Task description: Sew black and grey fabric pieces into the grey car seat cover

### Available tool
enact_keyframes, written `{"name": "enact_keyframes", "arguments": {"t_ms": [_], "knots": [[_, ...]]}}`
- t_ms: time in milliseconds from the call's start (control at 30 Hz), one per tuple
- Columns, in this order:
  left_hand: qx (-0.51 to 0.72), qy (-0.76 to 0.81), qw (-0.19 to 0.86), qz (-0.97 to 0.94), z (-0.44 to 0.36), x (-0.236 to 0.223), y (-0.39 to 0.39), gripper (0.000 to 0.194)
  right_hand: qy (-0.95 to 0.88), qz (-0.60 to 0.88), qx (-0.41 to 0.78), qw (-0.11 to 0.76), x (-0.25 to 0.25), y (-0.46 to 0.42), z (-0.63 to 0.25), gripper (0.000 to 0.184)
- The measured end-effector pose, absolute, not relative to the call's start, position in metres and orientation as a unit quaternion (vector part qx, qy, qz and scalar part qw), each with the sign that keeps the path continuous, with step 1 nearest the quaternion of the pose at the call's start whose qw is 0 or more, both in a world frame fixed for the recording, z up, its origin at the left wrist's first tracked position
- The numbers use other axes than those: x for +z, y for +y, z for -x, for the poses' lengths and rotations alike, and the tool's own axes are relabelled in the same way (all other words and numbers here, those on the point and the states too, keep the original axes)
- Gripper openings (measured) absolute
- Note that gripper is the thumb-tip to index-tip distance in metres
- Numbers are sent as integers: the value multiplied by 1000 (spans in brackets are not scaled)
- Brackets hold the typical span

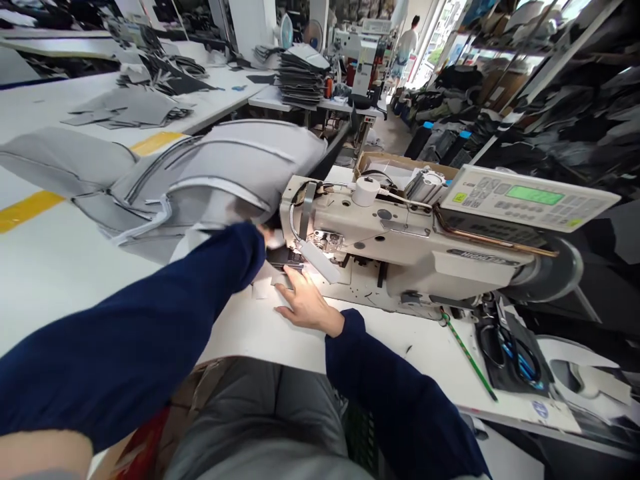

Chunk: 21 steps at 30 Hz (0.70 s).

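Note:
A white industrial sewing machine (370,227) stands in front of me with its lamp lit over the needle area. My right hand (307,301) lies flat beside the presser foot, fingers spread, their tips touching the edge of dark material (290,265). My left hand (273,238) is at the left of the machine head, mostly hidden behind its navy sleeve and blurred; its fingers do not show clearly. A large grey padded fabric piece (220,167) with dark and white seams spreads left of the machine, partly blurred near the left hand.
Black-handled scissors (515,357) and a green stick (470,360) lie at the right of the table. A control panel (530,193) sits atop the machine. Stacked dark panels (301,77) stand behind, and grey cut pieces (127,107) lie back left. A person (406,47) is far off.

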<state>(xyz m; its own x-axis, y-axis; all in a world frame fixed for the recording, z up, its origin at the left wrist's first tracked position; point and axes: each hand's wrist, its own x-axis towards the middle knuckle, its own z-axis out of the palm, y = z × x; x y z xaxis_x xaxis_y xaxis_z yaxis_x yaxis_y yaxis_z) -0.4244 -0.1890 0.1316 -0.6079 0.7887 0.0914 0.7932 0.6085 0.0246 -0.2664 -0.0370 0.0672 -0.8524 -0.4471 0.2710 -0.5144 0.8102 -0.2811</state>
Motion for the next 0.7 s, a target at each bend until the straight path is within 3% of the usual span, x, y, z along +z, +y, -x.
{"name": "enact_keyframes", "arguments": {"t_ms": [133, 400, 567, 700], "knots": [[60, -921, -6, 384, 377, 100, -220, 33, -941, -277, 156, 115, 63, -39, 269, 51], [66, -904, 36, 421, 358, 106, -215, 42, -939, -299, 106, 134, 63, -42, 260, 58], [111, -776, -40, 620, 355, 112, -196, 40, -936, -311, 113, 119, 60, -48, 260, 48], [60, -903, -29, 425, 408, 120, -191, 48, -950, -266, 98, 133, 62, -61, 265, 64]]}}
